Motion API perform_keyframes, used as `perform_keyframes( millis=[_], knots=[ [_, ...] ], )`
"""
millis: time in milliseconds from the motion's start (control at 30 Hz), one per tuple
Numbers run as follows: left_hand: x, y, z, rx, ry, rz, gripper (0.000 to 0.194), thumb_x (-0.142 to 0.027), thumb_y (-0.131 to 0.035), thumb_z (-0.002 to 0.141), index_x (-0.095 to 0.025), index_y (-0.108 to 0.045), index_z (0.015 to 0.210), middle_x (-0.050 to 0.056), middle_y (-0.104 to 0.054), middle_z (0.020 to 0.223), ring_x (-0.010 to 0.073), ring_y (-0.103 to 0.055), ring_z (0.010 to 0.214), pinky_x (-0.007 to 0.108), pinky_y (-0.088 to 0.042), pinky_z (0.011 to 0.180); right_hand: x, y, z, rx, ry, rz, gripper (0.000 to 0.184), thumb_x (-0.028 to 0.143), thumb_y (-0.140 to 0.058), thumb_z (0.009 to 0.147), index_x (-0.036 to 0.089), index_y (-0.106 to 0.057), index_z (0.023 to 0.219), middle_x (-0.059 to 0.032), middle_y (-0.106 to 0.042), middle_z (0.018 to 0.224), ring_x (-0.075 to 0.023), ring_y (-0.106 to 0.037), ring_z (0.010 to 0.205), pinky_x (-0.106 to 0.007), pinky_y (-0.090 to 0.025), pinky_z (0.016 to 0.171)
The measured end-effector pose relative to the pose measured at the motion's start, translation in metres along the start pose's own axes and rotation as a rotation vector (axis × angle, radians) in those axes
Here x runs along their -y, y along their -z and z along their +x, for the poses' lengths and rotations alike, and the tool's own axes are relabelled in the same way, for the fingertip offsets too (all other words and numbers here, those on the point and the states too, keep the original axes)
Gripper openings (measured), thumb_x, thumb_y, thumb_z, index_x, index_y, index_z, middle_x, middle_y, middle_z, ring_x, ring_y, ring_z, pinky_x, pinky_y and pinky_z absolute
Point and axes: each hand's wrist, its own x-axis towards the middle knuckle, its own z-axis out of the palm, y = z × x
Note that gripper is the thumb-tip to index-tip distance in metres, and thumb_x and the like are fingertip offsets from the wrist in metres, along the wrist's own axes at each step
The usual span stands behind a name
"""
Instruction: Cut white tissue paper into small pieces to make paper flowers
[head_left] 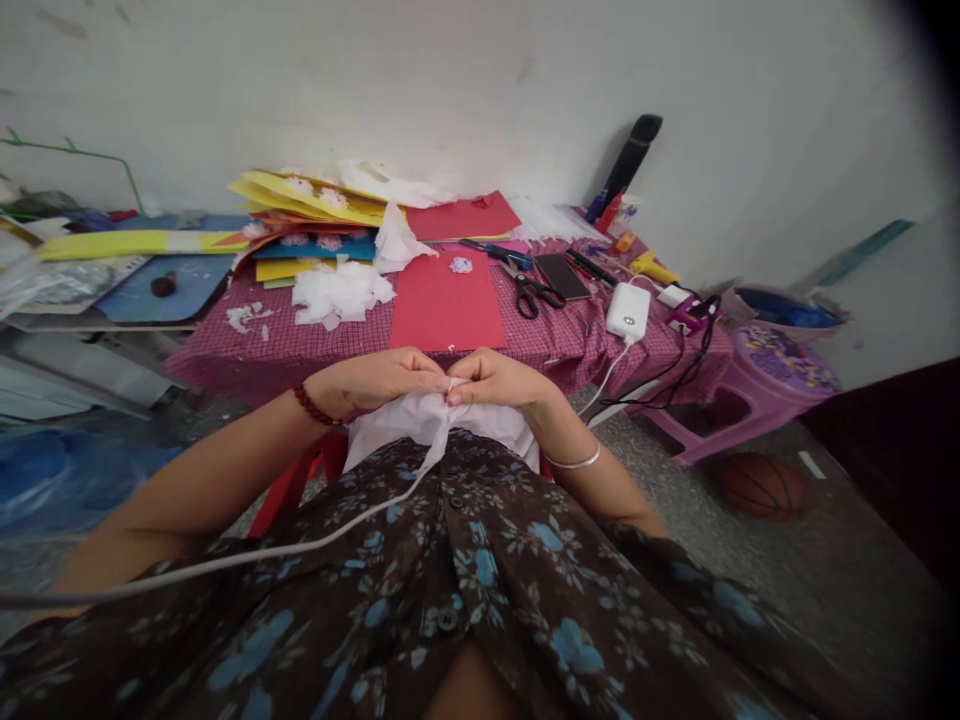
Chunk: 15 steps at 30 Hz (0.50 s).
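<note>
My left hand (379, 379) and my right hand (496, 378) meet over my lap, both with fingers curled and pinching a piece of white tissue paper (420, 420) between them. The paper hangs down onto my flowered dress. A bead bracelet is on my left wrist, a thin bangle on my right. Just beyond my hands lies a red sheet of card (448, 300) on the low table (315, 345), with a small white paper flower (460, 265) on it.
Stacked coloured sheets (315, 215) and torn white tissue (341, 290) cover the table's left. Scissors (534, 295), a phone (562, 275) and a white power bank (628, 310) with cable lie right. A pink stool (757, 390) and a basketball (761, 487) stand on the floor.
</note>
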Motion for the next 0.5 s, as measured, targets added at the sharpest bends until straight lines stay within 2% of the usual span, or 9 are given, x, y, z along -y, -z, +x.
perform_keyframes(
  millis=[100,200,300,400,500],
  knots=[
    [0.001,-0.001,0.001,-0.027,-0.001,-0.011,0.029,-0.039,-0.079,0.070,-0.014,-0.068,0.062,-0.002,-0.049,0.050,0.0057,-0.034,0.044,0.020,-0.025,0.041,0.001,0.001,0.000,0.017,0.022,-0.032,0.052,0.064,-0.067,0.083,0.014,-0.059,0.072,0.0063,-0.042,0.062,-0.0076,-0.033,0.059,-0.022,-0.028,0.054],
    [0.005,0.002,0.003,-0.037,-0.011,-0.058,0.024,-0.035,-0.078,0.067,-0.013,-0.070,0.064,0.000,-0.057,0.053,0.0075,-0.042,0.047,0.020,-0.032,0.044,0.003,0.002,-0.001,0.013,0.069,-0.037,0.054,0.063,-0.062,0.089,0.015,-0.054,0.067,0.0071,-0.035,0.061,-0.0072,-0.029,0.058,-0.023,-0.024,0.053],
    [0.011,0.005,0.006,-0.028,-0.016,-0.126,0.021,-0.032,-0.076,0.067,-0.012,-0.072,0.067,0.003,-0.063,0.058,0.0092,-0.048,0.050,0.020,-0.037,0.048,0.004,0.002,-0.002,0.020,0.111,-0.005,0.052,0.061,-0.062,0.090,0.014,-0.055,0.068,0.0063,-0.037,0.062,-0.0077,-0.031,0.060,-0.023,-0.027,0.055],
    [0.015,0.006,0.007,-0.058,-0.034,-0.190,0.020,-0.030,-0.075,0.069,-0.012,-0.067,0.064,0.002,-0.061,0.057,0.0082,-0.047,0.049,0.020,-0.036,0.047,0.003,0.002,-0.001,0.005,0.110,0.036,0.051,0.061,-0.063,0.089,0.015,-0.055,0.069,0.0060,-0.039,0.063,-0.0078,-0.032,0.060,-0.022,-0.029,0.056],
    [0.018,0.006,0.005,-0.115,-0.110,-0.300,0.028,-0.034,-0.079,0.070,-0.014,-0.059,0.064,-0.002,-0.057,0.057,0.0066,-0.046,0.049,0.018,-0.037,0.046,-0.002,0.002,0.000,-0.069,0.082,0.096,0.052,0.063,-0.063,0.089,0.016,-0.051,0.069,0.0066,-0.037,0.063,-0.0075,-0.031,0.058,-0.022,-0.029,0.053]
  ],
)
